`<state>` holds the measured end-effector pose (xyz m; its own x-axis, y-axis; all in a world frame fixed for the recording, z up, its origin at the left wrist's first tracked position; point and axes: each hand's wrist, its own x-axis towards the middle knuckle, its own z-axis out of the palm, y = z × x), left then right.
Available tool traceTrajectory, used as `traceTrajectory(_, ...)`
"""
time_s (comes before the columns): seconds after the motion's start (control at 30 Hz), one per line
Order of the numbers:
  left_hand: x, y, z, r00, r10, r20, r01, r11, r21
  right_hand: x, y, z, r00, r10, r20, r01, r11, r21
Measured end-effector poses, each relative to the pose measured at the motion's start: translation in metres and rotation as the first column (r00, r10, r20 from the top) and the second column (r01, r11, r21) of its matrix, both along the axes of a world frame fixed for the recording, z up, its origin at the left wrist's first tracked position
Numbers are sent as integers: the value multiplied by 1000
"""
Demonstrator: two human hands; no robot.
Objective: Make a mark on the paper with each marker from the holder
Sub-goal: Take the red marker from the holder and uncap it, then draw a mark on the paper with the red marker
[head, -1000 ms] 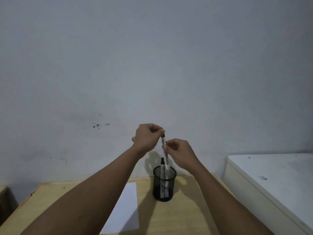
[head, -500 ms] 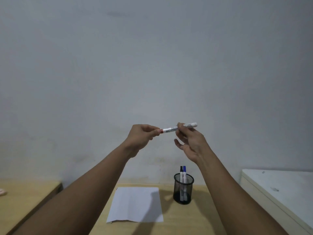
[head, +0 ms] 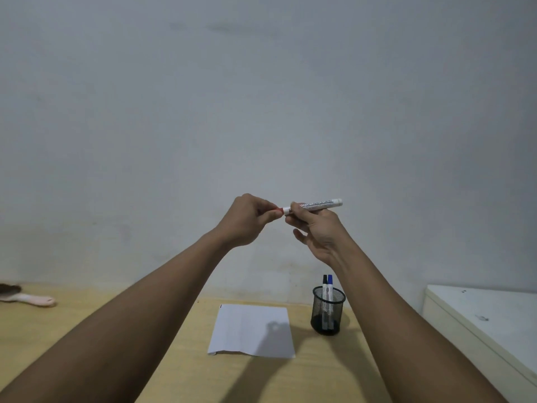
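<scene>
I hold a white marker (head: 315, 205) with a red cap level in the air, well above the table. My right hand (head: 316, 228) grips its barrel between thumb and fingers. My left hand (head: 247, 221) pinches the red cap (head: 279, 211) at the marker's left end. Below, a blank white sheet of paper (head: 251, 330) lies flat on the wooden table (head: 174, 359). Just right of the paper stands a black mesh holder (head: 328, 314) with a black-capped marker (head: 325, 282) and a blue-capped marker (head: 330, 281) upright in it.
A white cabinet (head: 488, 318) stands against the table's right side, its top higher than the table. At the far left a brush with a pale handle (head: 26, 298) lies on a wooden surface. A bare grey wall rises behind the table.
The red-capped marker came up out of the holder and was turned from upright to level. My left hand closed on its cap. The camera tilted, showing more of the table and paper.
</scene>
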<state>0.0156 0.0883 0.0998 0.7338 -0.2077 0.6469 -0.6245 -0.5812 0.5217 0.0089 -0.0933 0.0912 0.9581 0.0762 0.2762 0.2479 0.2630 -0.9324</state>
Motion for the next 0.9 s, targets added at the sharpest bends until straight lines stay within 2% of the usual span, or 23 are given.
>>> traceTrajectory(0.17, 0, 15, -9, 990, -5, -138, 0, 999, -35, 6, 7, -13, 999, 51, 10, -50, 998, -46)
traceTrajectory(0.27, 6, 28, -24, 983, 8, -181, -17, 999, -50, 13, 14, -25, 999, 33, -38, -32, 999, 7)
traceTrajectory(0.37, 12, 45, -46, 977, 76, -200, -74, 997, 17, 23, 18, -44, 995, -14, -97, 18, 999, 39)
traceTrajectory(0.47, 25, 68, -86, 955, 118, -273, -106, 993, 57, 30, 26, -70, 989, -98, -113, 93, 994, -49)
traceTrajectory(0.57, 39, 88, -138, 915, 226, -335, -146, 958, 248, 41, 41, -101, 983, -165, -84, 153, 979, -131)
traceTrajectory(0.7, 53, 103, -203, 907, 317, -276, -178, 885, 431, 65, 66, -145, 985, -134, -107, 107, 968, -228)
traceTrajectory(0.9, 73, 108, -259, 942, 267, -203, -149, 875, 460, 115, 93, -198, 973, -77, -219, 5, 951, -310)
